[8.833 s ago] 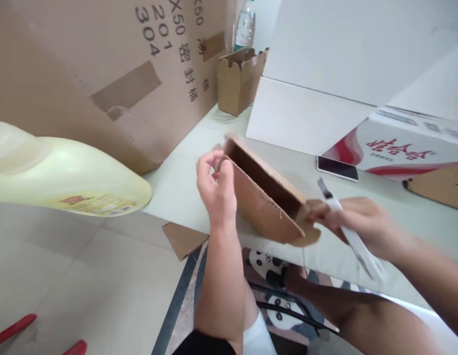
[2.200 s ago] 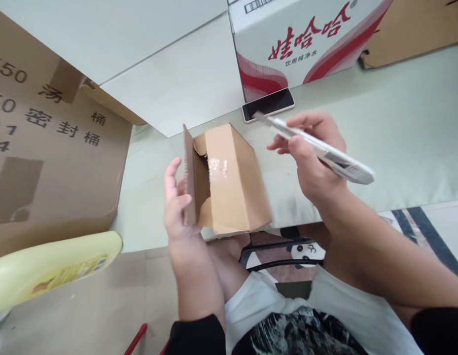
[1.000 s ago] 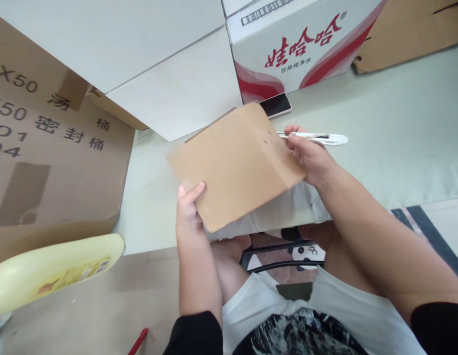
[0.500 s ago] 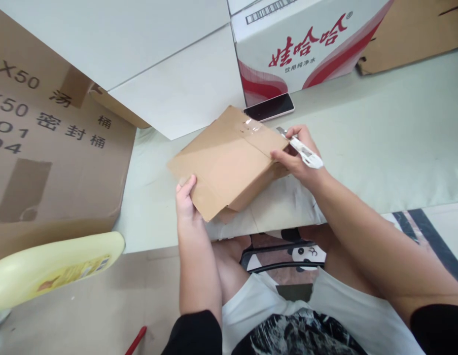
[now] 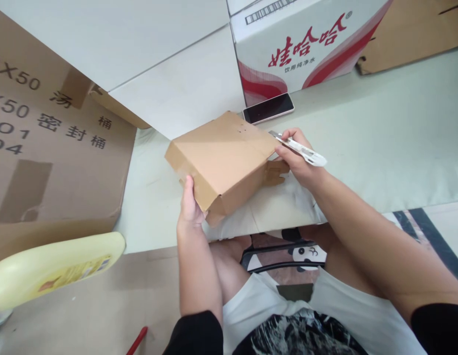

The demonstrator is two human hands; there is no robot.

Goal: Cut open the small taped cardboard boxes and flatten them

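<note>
A small brown cardboard box (image 5: pixel 221 153) is tilted in front of me over the pale green surface. My left hand (image 5: pixel 192 204) grips its near left end, thumb on the folded flap and the other fingers hidden beneath. In my right hand (image 5: pixel 297 155) is a white utility knife (image 5: pixel 304 150), its blade pointing left close to the box's right corner. The thumb of that hand is at the box's right edge. Below it, a loose cardboard flap (image 5: pixel 276 172) sticks out from the right end.
Behind the box lies a phone (image 5: pixel 268 108) against a white and red carton (image 5: pixel 306 49). White boxes (image 5: pixel 184 84) rise at the back. To the left stand a large brown carton (image 5: pixel 58 148) and a yellow bottle (image 5: pixel 58 266). A pale green cover (image 5: pixel 380 143) spreads over the surface.
The flap at the left end has bent down under my left hand. At the right end, the flap has folded downward away from the top. My right hand, with the knife, has shifted slightly.
</note>
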